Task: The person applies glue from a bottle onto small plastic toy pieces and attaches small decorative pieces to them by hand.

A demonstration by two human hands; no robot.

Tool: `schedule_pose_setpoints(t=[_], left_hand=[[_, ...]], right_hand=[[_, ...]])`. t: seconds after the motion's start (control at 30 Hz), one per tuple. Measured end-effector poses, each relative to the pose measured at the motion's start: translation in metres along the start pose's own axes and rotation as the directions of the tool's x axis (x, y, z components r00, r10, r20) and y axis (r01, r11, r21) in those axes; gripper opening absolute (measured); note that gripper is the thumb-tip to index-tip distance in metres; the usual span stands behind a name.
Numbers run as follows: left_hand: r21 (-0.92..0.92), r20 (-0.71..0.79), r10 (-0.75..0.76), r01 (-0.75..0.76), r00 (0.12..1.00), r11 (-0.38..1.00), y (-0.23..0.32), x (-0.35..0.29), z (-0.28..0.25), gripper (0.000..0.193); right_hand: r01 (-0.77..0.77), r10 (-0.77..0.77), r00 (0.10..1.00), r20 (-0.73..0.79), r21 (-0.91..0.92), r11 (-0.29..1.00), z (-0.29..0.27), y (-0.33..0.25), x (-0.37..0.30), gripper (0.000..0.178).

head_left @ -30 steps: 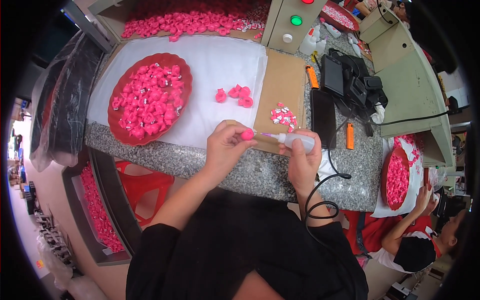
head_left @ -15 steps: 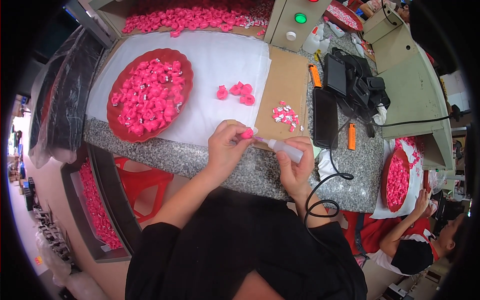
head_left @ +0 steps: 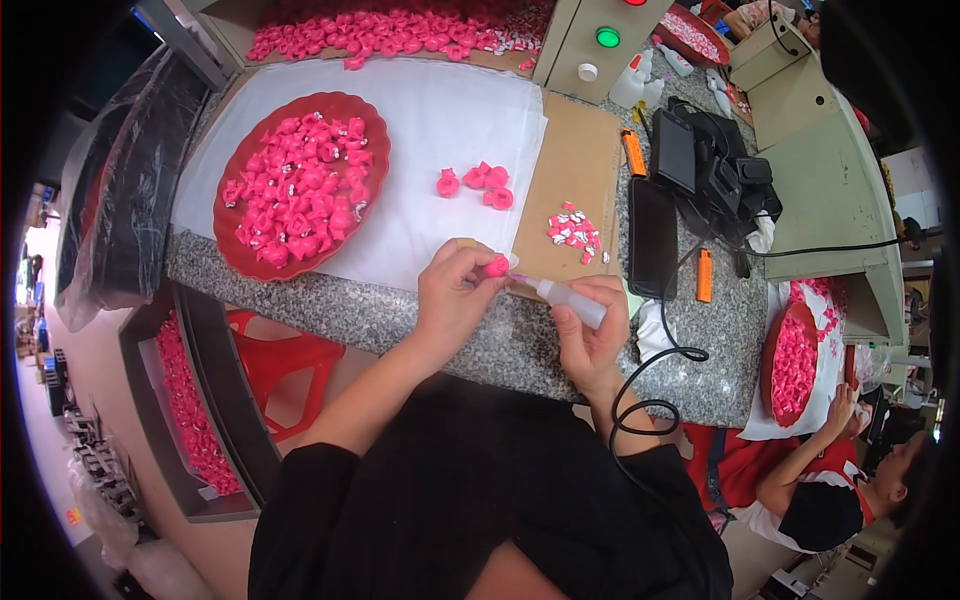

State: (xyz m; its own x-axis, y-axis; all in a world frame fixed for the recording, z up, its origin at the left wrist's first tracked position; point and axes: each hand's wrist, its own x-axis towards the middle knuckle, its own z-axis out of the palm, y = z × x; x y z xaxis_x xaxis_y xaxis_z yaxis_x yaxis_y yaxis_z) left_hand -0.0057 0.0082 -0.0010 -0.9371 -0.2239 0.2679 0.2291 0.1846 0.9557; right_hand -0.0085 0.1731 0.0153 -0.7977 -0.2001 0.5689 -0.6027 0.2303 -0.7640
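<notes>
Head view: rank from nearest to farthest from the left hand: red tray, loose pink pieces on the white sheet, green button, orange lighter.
From the left hand:
1. Loose pink pieces, just ahead on the white sheet.
2. Red tray, ahead and to the left.
3. Orange lighter, off to the right, past the right hand.
4. Green button, far ahead on the beige box.

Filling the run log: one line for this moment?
left hand: holds pink piece | right hand: holds squeeze bottle | nozzle at piece
</notes>
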Motion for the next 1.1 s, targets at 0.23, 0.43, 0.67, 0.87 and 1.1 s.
schedule_pose_setpoints(t=[0.23,0.43,0.67,0.87,1.1], left_hand=[[0.027,0.098,-0.096,0.093,0.991,0.995,0.002,0.001,-0.007,0.018],[0.001,0.176,-0.123,0.125,0.977,0.992,0.0,0.002,-0.01,0.018],[0.018,0.281,-0.104,0.103,0.954,0.995,0.005,0.005,-0.014,0.023],[0.056,0.371,-0.085,0.069,0.925,0.996,0.009,0.009,-0.02,0.025],[0.044,0.53,-0.095,0.085,0.843,0.995,0.01,0.017,-0.03,0.026]], right_hand=[[-0.099,0.103,0.994,-0.032,0.116,0.988,0.001,0.005,0.001,0.024],[-0.104,0.102,0.994,0.03,0.074,0.992,-0.003,0.009,0.003,0.017],[-0.168,0.171,0.985,-0.008,0.168,0.972,-0.002,0.008,0.002,0.022],[-0.246,0.249,0.968,0.014,0.23,0.942,-0.004,0.008,0.002,0.022],[-0.304,0.309,0.95,0.032,0.3,0.904,-0.01,0.002,0.006,0.021]])
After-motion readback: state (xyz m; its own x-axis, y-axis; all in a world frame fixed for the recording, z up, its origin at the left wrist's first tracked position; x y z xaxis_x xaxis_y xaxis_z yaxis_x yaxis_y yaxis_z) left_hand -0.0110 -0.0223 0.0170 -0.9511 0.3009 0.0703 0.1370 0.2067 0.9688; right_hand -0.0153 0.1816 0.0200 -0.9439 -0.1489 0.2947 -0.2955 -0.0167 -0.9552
